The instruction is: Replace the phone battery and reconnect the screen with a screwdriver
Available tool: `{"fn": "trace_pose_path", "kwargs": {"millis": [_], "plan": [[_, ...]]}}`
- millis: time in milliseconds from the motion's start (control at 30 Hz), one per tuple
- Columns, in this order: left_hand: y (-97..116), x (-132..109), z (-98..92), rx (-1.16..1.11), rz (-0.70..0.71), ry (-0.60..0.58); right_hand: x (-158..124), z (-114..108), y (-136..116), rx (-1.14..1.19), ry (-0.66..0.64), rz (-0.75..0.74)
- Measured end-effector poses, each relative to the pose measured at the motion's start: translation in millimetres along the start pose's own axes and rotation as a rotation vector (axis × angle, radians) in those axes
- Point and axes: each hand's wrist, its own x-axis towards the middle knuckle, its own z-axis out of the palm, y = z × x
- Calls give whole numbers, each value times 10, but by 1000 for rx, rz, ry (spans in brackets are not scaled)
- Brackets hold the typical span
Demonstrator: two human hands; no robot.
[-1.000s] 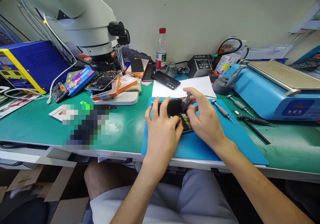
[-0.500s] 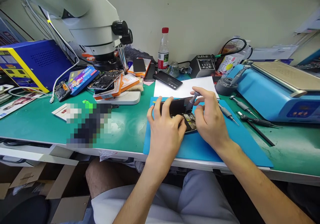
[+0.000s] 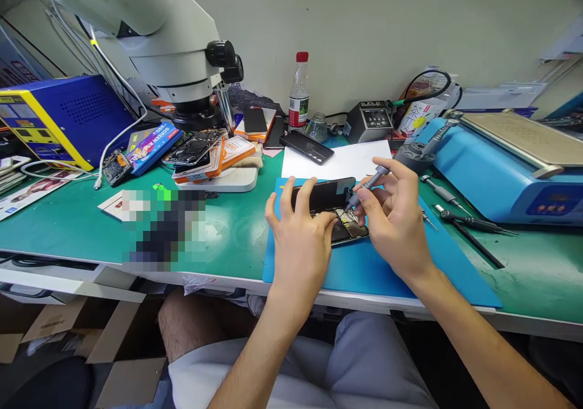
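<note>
An opened smartphone [image 3: 351, 230] lies on the blue mat [image 3: 387, 281], its inner parts exposed. Its dark screen [image 3: 333, 195] stands raised along the far side. My left hand [image 3: 298, 245] grips the phone: the fingers reach over the raised screen, while the thumb is low by the phone body. Between the thumb and fingers of my right hand [image 3: 401, 230] is a grey screwdriver [image 3: 370, 182], tilted, its tip down at the phone's inside. The exact spot that the tip touches is too small to tell.
More screwdrivers [image 3: 444, 191] lie right of the mat, beside a blue machine with a flat top plate [image 3: 542, 181]. A microscope [image 3: 182, 50] rises at the left over stacked phones and boxes [image 3: 237, 151]. Behind the mat are white paper [image 3: 346, 161], another phone [image 3: 310, 147] and a bottle [image 3: 299, 105].
The screwdriver has gone from nearly upright to a stronger tilt, its top now further right. My right hand has shifted slightly right with it. My left hand keeps its hold on the phone.
</note>
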Motion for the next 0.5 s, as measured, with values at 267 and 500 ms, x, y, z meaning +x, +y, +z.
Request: {"fn": "trace_pose_path", "kwargs": {"millis": [267,500], "plan": [[-3,-10,5,9,12,-5,-4,8,9,67,-57,-32],[-21,-10,23,22,31,-3,61,-22,152,-248,-15,-142]]}}
